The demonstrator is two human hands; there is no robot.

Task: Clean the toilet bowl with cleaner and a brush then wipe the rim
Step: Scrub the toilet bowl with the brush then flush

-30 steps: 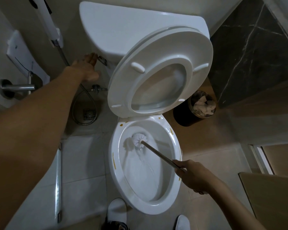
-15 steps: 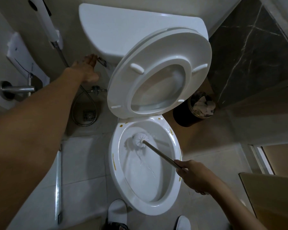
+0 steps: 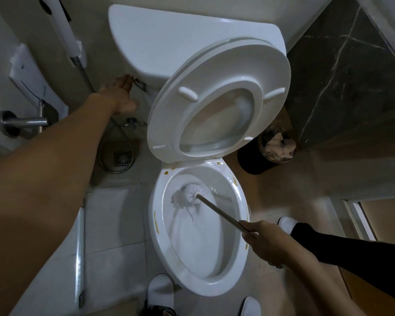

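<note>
A: Which step is this?

B: Brushing, by my reading. The right hand (image 3: 268,241) is wrapped around the metal handle of the toilet brush (image 3: 193,194), and the white brush head sits inside the toilet bowl (image 3: 200,233), against the back-left wall just under the rim (image 3: 157,236).

A: And the other arm?

B: The left hand (image 3: 121,94) reaches to the flush lever (image 3: 140,84) on the side of the cistern (image 3: 169,39). Its fingers (image 3: 127,79) rest at the lever, loosely spread rather than gripping; whether they are pressing it I cannot tell. Water streaks down the bowl's inner wall, so a flush looks likely.

A: Is the seat in the way?

B: No, the seat and lid (image 3: 219,99) stand raised against the cistern.

A: Rim wiped yet?

B: Not done, I'd say. Yellow-brown spots sit on the rim at the back, along the left side, and on the right.

A: So what comes next?

B: Probably sweeping the brush head around under the rim, keeping it low so it doesn't flick. After that the brush goes down, and a cloth or paper is needed for the rim; none is in either hand.
</note>
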